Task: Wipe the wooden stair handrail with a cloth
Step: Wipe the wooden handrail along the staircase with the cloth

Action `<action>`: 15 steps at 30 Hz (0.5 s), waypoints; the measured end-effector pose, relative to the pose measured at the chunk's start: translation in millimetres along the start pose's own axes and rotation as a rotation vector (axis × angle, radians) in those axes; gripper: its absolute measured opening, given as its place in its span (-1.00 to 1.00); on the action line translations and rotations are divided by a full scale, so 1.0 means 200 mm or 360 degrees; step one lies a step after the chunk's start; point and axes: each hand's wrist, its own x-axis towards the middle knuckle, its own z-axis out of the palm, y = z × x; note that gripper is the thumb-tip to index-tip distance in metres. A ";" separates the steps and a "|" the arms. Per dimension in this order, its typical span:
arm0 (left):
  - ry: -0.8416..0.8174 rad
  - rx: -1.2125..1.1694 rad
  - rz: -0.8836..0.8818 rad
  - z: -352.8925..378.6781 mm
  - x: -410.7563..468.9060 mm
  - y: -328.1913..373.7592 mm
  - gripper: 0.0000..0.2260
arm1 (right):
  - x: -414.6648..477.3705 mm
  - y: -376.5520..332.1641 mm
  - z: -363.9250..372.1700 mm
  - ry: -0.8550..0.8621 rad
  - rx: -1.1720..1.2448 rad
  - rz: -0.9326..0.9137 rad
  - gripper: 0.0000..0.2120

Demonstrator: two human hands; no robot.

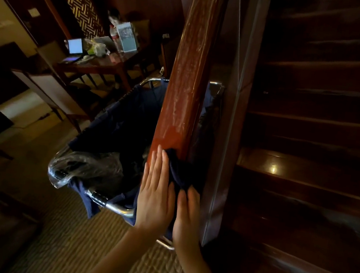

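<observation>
Left grip (pixel 155 198) lies flat with its fingers straight and close together, pressing the left edge of the one dark cloth (pixel 179 169) against the wooden handrail (pixel 191 69). Right grip (pixel 187 217) sits just beside it to the right. As far as I can see its fingers are also extended, with the fingertips (pixel 182 197) resting on the near end of the cloth. Its thumb is hidden from me. I count two hands, one cloth and one handrail.

The cloth is bunched on top of the rail at its near end, between the two hands. The rail runs from there toward the far side and is streaked with pale marks. The short stretch just beyond the cloth looks darker and glossier.

Below and left of the rail stands one cart (pixel 119 207) with a chrome frame and a navy bag, with clear plastic (pixel 83 165) crumpled at its near left corner. To the right, dark wooden stairs (pixel 307 167) climb away. Far left, one surface (pixel 101 64) carries one open laptop (pixel 75 47) among clutter I cannot make out.
</observation>
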 end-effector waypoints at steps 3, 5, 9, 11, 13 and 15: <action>0.0002 0.0041 0.0006 0.01 0.20 0.03 -0.46 | 0.19 -0.10 0.03 0.0002 0.0085 -0.0057 -0.65; 0.0018 0.0058 -0.0026 0.01 0.35 0.06 -0.44 | 0.36 -0.17 0.06 0.0002 0.0093 -0.0101 -0.69; 0.0061 0.0034 -0.0068 0.00 0.48 0.11 -0.44 | 0.62 -0.30 0.07 -0.0097 0.0030 -0.0179 -0.62; 0.0097 -0.0027 -0.0084 0.00 0.43 0.13 -0.44 | 0.60 -0.32 0.05 -0.0126 -0.0019 -0.0282 -0.59; 0.0135 -0.0118 -0.0116 0.01 0.30 0.14 -0.40 | 0.51 -0.27 0.02 -0.0202 0.0000 -0.0273 -0.55; 0.0114 -0.0156 -0.0097 0.01 0.09 0.13 -0.38 | 0.39 -0.18 -0.02 -0.0199 0.0020 -0.0249 -0.50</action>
